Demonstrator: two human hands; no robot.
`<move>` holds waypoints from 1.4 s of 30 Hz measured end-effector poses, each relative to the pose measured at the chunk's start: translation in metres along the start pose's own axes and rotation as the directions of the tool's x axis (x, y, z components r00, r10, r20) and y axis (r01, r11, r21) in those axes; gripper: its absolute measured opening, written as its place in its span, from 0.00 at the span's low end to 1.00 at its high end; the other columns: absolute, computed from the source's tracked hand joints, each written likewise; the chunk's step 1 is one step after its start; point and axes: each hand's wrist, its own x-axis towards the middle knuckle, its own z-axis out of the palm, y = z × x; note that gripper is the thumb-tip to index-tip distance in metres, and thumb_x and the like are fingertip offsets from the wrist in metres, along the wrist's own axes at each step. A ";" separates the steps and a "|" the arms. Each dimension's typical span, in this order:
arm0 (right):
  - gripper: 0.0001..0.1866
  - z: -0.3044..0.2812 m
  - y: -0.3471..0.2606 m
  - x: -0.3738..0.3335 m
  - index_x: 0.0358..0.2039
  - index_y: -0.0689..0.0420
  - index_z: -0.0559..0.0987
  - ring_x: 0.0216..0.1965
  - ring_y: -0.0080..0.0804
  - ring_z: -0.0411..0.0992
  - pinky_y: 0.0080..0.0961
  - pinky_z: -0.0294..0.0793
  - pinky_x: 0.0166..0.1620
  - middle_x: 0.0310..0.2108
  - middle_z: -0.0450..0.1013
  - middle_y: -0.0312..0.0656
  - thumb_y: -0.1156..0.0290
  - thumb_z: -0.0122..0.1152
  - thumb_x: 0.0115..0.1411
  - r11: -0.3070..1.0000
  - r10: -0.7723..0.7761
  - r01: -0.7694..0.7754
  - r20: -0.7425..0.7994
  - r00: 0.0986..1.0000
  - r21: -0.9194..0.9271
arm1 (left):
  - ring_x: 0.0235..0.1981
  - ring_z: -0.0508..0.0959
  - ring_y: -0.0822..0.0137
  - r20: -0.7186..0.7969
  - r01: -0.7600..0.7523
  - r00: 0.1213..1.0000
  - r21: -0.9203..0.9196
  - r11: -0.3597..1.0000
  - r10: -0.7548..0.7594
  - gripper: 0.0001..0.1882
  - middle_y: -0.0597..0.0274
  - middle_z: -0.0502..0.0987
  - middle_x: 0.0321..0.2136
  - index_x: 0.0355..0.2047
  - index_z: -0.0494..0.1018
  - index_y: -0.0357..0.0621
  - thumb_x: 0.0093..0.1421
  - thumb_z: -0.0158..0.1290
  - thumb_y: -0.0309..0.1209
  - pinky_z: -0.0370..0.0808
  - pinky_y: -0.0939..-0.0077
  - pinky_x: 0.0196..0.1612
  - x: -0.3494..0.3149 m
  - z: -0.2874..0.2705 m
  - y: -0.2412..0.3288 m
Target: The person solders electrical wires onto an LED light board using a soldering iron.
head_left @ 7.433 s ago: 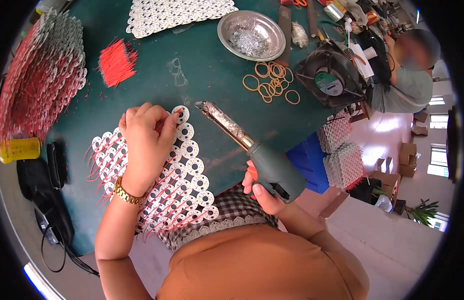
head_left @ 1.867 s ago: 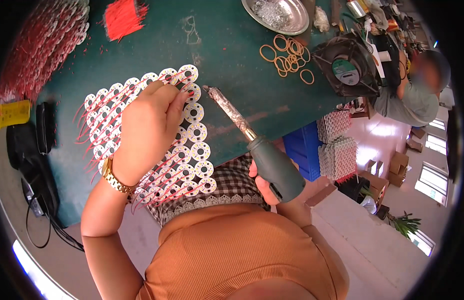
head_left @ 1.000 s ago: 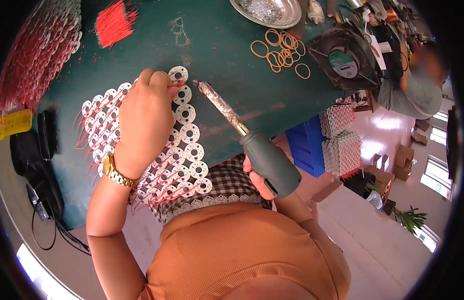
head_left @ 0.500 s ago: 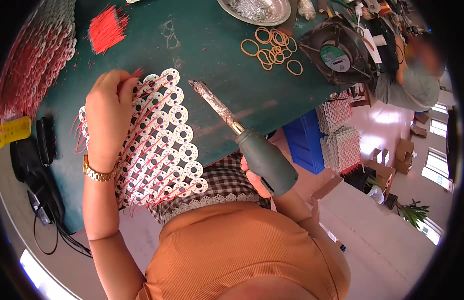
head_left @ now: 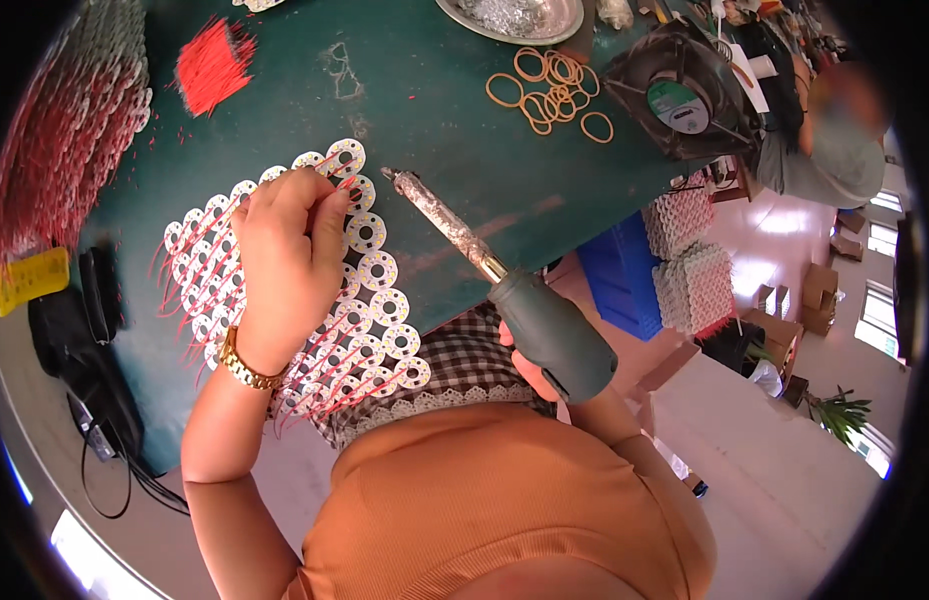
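Note:
A panel of joined round white LED boards [head_left: 389,305] lies on the green tabletop, its lower edge over my lap. Thin red wires run in slanting rows across it. Over the panel's upper right part is my left hand [head_left: 292,232], thumb and fingers pinched on a short red wire [head_left: 348,184]; the hand covers several boards. My right hand [head_left: 524,362], mostly hidden behind the grip, is closed around the dark green handle of a soldering iron [head_left: 552,332]. The iron's tip points up and left, just right of the panel's top corner and apart from it.
A bundle of red wires [head_left: 215,66] lies at the upper left, near a big stack of wired boards [head_left: 79,130]. Rubber bands [head_left: 554,95], a metal bowl [head_left: 514,38] and a fan [head_left: 674,95] sit farther right. A blue bin [head_left: 622,280] stands beyond the table edge. Someone sits at far right.
My left hand has moved right across the panel, from its upper left side to near its top right corner. The iron stays in my right hand, and the whole view has shifted slightly.

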 end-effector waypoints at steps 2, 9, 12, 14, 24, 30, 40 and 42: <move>0.18 0.003 0.002 -0.001 0.51 0.59 0.76 0.29 0.22 0.73 0.20 0.74 0.29 0.30 0.75 0.35 0.67 0.63 0.63 0.991 0.126 -0.123 0.070 0.990 -0.052 | 0.28 0.72 0.57 -0.004 -0.025 1.000 0.073 0.997 0.026 0.05 0.59 0.74 0.24 0.27 0.72 0.41 0.59 0.56 0.26 0.63 0.62 0.37 -0.001 0.002 0.000; 0.20 -0.002 -0.031 0.009 0.54 0.59 0.74 0.29 0.22 0.71 0.21 0.74 0.33 0.31 0.74 0.35 0.67 0.61 0.63 0.605 0.076 -0.231 0.234 0.969 0.762 | 0.32 0.72 0.54 0.012 -0.073 0.997 0.251 0.965 0.072 0.05 0.58 0.76 0.28 0.29 0.73 0.43 0.61 0.54 0.29 0.61 0.57 0.41 -0.004 0.007 0.002; 0.20 0.001 -0.030 0.010 0.55 0.59 0.74 0.30 0.22 0.71 0.20 0.74 0.34 0.31 0.74 0.35 0.68 0.60 0.64 0.646 0.053 -0.189 0.203 0.978 0.740 | 0.34 0.72 0.53 0.046 -0.070 0.997 0.218 0.974 0.061 0.04 0.57 0.76 0.29 0.29 0.73 0.43 0.61 0.54 0.28 0.62 0.56 0.42 -0.003 0.002 0.002; 0.20 0.004 -0.029 0.014 0.55 0.59 0.73 0.31 0.22 0.72 0.20 0.74 0.34 0.32 0.74 0.35 0.69 0.60 0.64 0.671 0.036 -0.161 0.184 0.982 0.724 | 0.34 0.72 0.53 0.069 -0.060 0.996 0.199 0.978 0.047 0.04 0.56 0.76 0.29 0.29 0.73 0.43 0.61 0.54 0.28 0.62 0.56 0.43 -0.003 -0.001 0.001; 0.21 0.007 -0.014 -0.003 0.57 0.59 0.73 0.33 0.20 0.73 0.17 0.75 0.36 0.34 0.76 0.37 0.71 0.58 0.64 0.771 -0.037 -0.030 0.092 0.995 0.636 | 0.35 0.73 0.52 0.138 -0.092 0.988 0.216 0.972 0.063 0.04 0.55 0.76 0.30 0.30 0.73 0.42 0.61 0.53 0.28 0.62 0.57 0.42 0.000 -0.007 0.001; 0.21 0.016 -0.008 -0.007 0.58 0.59 0.72 0.35 0.19 0.74 0.15 0.75 0.37 0.35 0.76 0.38 0.72 0.56 0.64 0.822 -0.082 0.043 0.043 0.996 0.568 | 0.35 0.73 0.52 0.138 -0.106 0.987 0.227 0.968 0.075 0.04 0.54 0.76 0.29 0.30 0.73 0.41 0.61 0.53 0.28 0.62 0.57 0.42 0.001 -0.007 0.001; 0.23 -0.001 -0.031 -0.005 0.46 0.61 0.77 0.29 0.35 0.79 0.27 0.78 0.33 0.32 0.80 0.41 0.71 0.71 0.48 0.876 -0.481 0.457 -0.252 0.840 -0.153 | 0.34 0.73 0.53 0.135 -0.122 0.986 0.225 0.967 0.093 0.04 0.55 0.76 0.29 0.29 0.72 0.41 0.61 0.53 0.28 0.62 0.57 0.40 0.003 -0.006 0.001; 0.24 0.005 -0.024 -0.002 0.45 0.61 0.77 0.29 0.36 0.80 0.27 0.78 0.33 0.32 0.80 0.41 0.70 0.72 0.47 0.867 -0.495 0.486 -0.273 0.825 -0.106 | 0.33 0.73 0.53 0.125 -0.118 0.988 0.231 0.966 0.091 0.04 0.55 0.76 0.29 0.29 0.72 0.42 0.61 0.53 0.28 0.62 0.57 0.40 0.001 -0.006 0.000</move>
